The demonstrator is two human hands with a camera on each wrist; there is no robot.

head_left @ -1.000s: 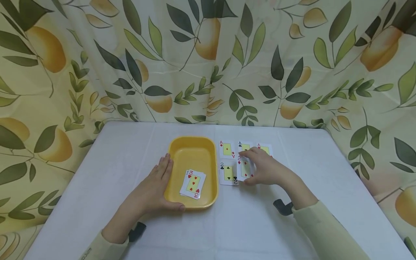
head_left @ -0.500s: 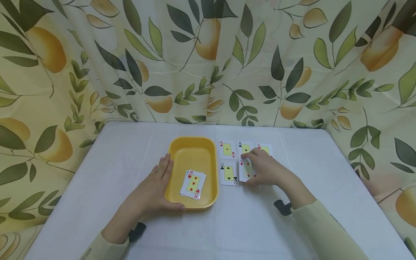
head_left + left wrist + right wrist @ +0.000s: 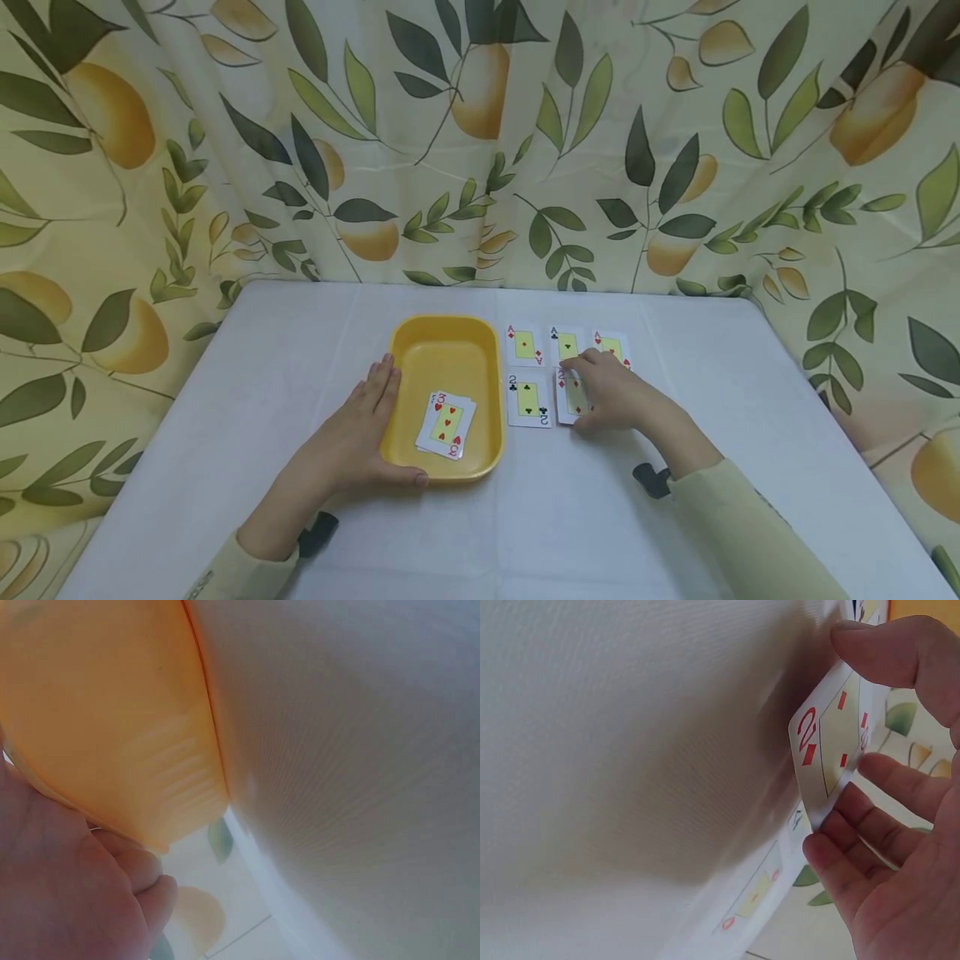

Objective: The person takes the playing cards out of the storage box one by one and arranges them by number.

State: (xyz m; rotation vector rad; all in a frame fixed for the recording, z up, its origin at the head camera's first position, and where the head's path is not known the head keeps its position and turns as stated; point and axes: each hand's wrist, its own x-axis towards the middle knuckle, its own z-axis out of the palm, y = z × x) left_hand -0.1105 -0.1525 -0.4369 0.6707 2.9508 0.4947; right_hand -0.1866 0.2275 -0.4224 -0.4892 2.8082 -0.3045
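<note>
Currently the right hand (image 3: 617,392) has a narrow grip on the two of diamonds (image 3: 573,396) – thumb at its near edge, fingers at its far edge, the card between them. It is face up just right of the two of clubs (image 3: 528,400) and right below the ace of clubs (image 3: 567,342); in the right wrist view it stands at a tilt to the table (image 3: 540,525). The ace of clubs lies in the middle of a far row, with the ace of diamonds (image 3: 524,345) to its left and another red ace (image 3: 612,343) to its right. To the left of all these sits a yellow tray (image 3: 427,350) – the left hand (image 3: 345,446) rests against its left side with fingers extended and thumb spread wide to the near corner, touching it rather than clasping it. Inside the tray, towards the near end, lies a small pile of cards (image 3: 447,423), a heart card uppermost. Both arms wear pale sleeves (image 3: 750,533), and behind the table hangs a curtain (image 3: 420,187) printed with leaves and orange fruit.
</note>
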